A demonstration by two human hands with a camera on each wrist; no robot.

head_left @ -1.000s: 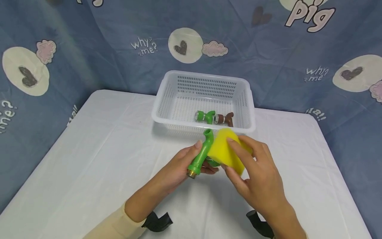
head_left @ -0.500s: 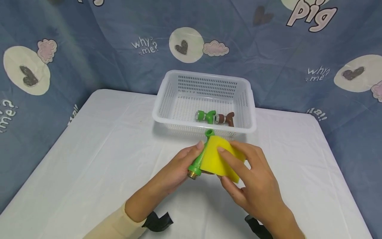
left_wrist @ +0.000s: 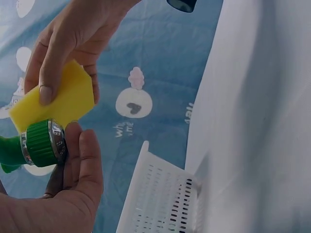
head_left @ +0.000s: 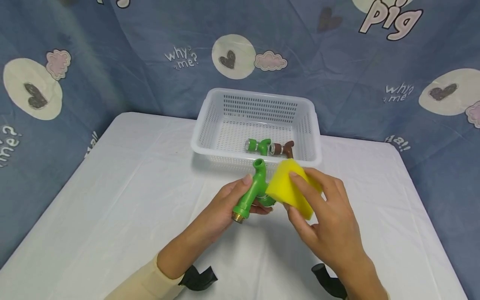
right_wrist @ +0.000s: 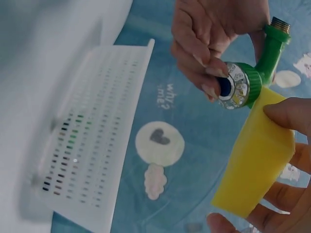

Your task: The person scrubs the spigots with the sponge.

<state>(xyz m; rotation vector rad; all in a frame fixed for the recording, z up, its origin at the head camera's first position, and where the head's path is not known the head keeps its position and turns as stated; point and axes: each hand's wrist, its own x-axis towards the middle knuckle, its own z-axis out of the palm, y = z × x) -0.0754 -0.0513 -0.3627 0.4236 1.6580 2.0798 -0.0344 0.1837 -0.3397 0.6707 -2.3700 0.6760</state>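
Observation:
My left hand holds a green tap by its body, thumb on top, its brass threaded end pointing down toward me. Some fingertips lie at the tap's ribbed knob, which shows a silver ring in the left wrist view. In my right hand is a yellow sponge, gripped between thumb and fingers. One edge of the sponge meets the tap beside the knob in the right wrist view. The left palm's side of the tap is hidden.
Behind the hands a white perforated basket stands on the white-covered table. Inside it lie a smaller-looking green tap and a brown tap. A blue printed cloth hangs around the table's back and sides.
The sponge slid down and left across the tap, covering much of it, then came back up and right. The tap shifted slightly up and left in my left hand.

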